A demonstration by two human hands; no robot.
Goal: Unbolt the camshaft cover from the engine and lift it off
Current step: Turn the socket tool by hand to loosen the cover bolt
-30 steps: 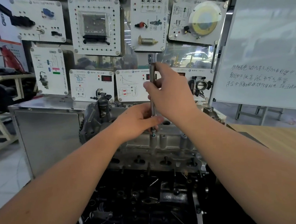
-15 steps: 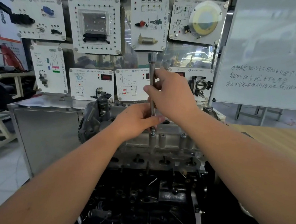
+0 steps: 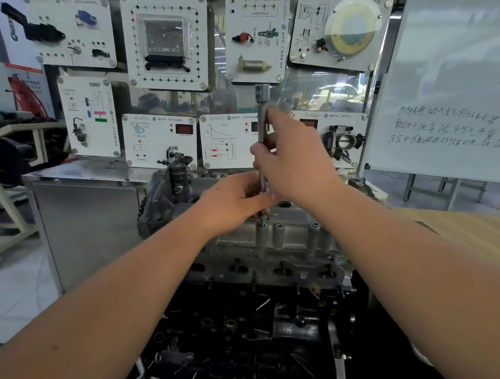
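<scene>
Camshaft cover (image 3: 286, 239), grey cast metal, still seated on top of the engine (image 3: 256, 332) at the centre of the view. A long extension bar (image 3: 261, 137) stands nearly upright over a bolt (image 3: 263, 220) on the cover's near edge, at about 12 o'clock from the dark lower block. The right hand (image 3: 292, 159) is wrapped round the middle of the bar, fingers curled on the shaft. The left hand (image 3: 236, 200) pinches the bar's lower end between thumb and fingertips, just above the bolt.

Compared with the views of a second ago, the bar and both hands keep the same arrangement; the right hand's fingers have shifted slightly round the shaft, consistent with twirling the bar by hand. The bolt head appears to stand a little proud of its boss, though this is too small to tell with certainty.

Judgement: this bolt is being spun out by hand. Another bolt (image 3: 314, 227) at 3 o'clock remains in its boss, so lifting the cover is not yet possible.
</scene>
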